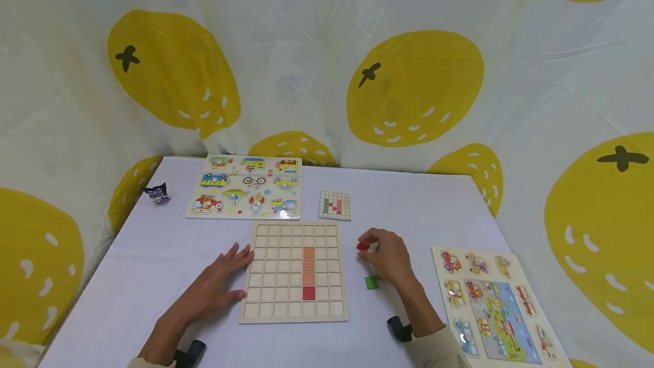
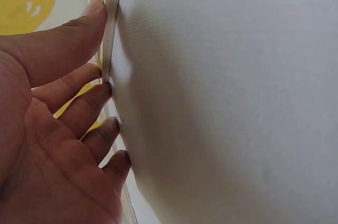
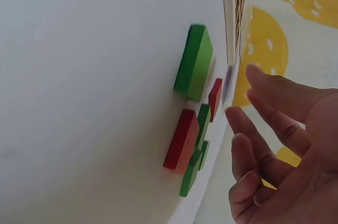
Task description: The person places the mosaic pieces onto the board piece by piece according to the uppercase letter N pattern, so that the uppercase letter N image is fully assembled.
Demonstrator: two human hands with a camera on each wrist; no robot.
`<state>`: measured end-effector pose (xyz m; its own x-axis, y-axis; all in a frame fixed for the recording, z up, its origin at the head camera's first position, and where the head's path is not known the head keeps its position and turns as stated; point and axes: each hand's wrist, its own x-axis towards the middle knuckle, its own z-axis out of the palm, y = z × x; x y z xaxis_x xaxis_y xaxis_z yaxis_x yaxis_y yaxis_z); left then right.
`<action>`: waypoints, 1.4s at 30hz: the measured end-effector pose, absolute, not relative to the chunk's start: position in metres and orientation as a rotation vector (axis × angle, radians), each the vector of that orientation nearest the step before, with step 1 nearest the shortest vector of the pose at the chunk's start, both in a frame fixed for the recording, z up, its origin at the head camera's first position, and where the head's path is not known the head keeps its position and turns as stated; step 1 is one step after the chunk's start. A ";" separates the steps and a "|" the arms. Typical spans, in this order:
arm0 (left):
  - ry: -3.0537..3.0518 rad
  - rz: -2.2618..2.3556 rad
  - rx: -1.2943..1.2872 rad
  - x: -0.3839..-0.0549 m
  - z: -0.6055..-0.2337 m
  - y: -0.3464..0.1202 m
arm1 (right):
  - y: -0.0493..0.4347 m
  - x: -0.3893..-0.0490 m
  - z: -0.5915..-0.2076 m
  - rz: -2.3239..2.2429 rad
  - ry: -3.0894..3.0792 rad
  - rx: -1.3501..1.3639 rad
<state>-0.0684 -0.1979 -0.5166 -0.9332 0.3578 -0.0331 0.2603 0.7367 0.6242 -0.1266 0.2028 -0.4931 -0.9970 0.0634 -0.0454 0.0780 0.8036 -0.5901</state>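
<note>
A wooden grid board [image 1: 267, 295] lies in the middle of the table with one column holding three orange-looking tiles [image 1: 309, 266] and a red tile [image 1: 309, 293]. My left hand [image 1: 217, 283] rests against the board's left edge, thumb and fingers spread along it. My right hand [image 1: 388, 254] is to the right of the board, above loose tiles. By its thumb and fingertips is a loose red tile [image 1: 363, 246]. In the right wrist view nothing shows between the loosely bent fingers [image 3: 296, 86]. Below them lie a green tile [image 3: 195, 63], another red tile [image 3: 182, 139] and several more.
Behind the board is a small pattern card [image 1: 334, 206]. A vehicle puzzle [image 1: 244, 189] lies back left beside a small dark figurine [image 1: 158, 193]. Another vehicle puzzle [image 1: 498, 305] is on the right. A lemon-print curtain [image 1: 306, 72] hangs behind the table.
</note>
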 end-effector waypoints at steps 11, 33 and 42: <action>2.782 0.958 0.484 -0.068 -0.518 -0.198 | 0.198 -0.131 -0.497 -0.818 2.997 0.197; 2.772 0.906 0.456 -0.069 -0.514 -0.197 | 0.192 -0.126 -0.492 -0.944 2.885 0.195; 2.777 0.935 0.459 -0.068 -0.514 -0.196 | 0.174 -0.114 -0.483 -1.087 2.872 0.101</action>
<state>-0.0683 -0.1964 -0.5135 -0.9371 0.3427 -0.0667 0.2327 0.7554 0.6125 -0.1140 0.1737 -0.4833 -0.9954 0.0367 -0.0880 0.0858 0.7478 -0.6583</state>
